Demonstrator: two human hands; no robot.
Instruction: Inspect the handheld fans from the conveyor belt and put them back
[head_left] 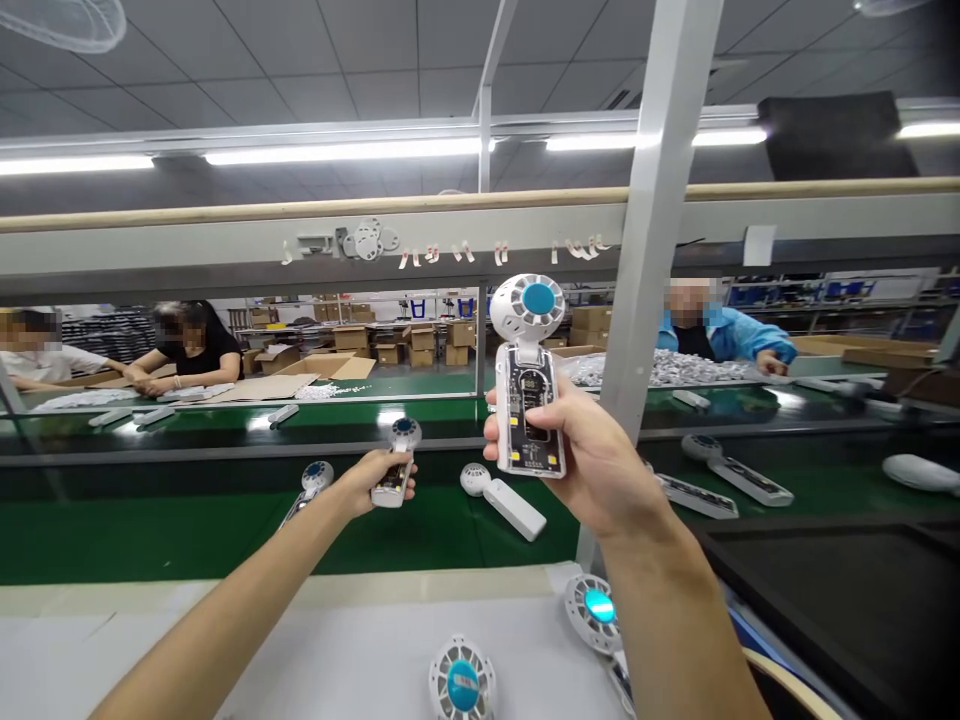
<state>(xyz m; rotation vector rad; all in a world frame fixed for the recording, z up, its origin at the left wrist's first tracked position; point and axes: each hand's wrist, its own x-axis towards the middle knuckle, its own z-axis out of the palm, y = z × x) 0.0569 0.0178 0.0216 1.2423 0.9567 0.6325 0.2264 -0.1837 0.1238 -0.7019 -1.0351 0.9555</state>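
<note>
My right hand [581,440] is closed around the body of a white handheld fan [531,380], held upright with its round, blue-centred head on top. The thumb presses on its exposed dark circuit board. Farther out over the green belt, my left hand [379,480] grips a second handheld fan [393,478], also with its board showing. Between the two hands, a white fan [514,508] lies on the belt. Beside my left forearm is another fan [317,476], partly hidden by the arm.
A white worktop [360,650] in front bears a blue-centred fan [463,682] and a fan with a lit centre [598,605]. More fans [742,475] lie on the green belt [202,500]. A metal post [652,220] rises near my right hand. Several people work across the line.
</note>
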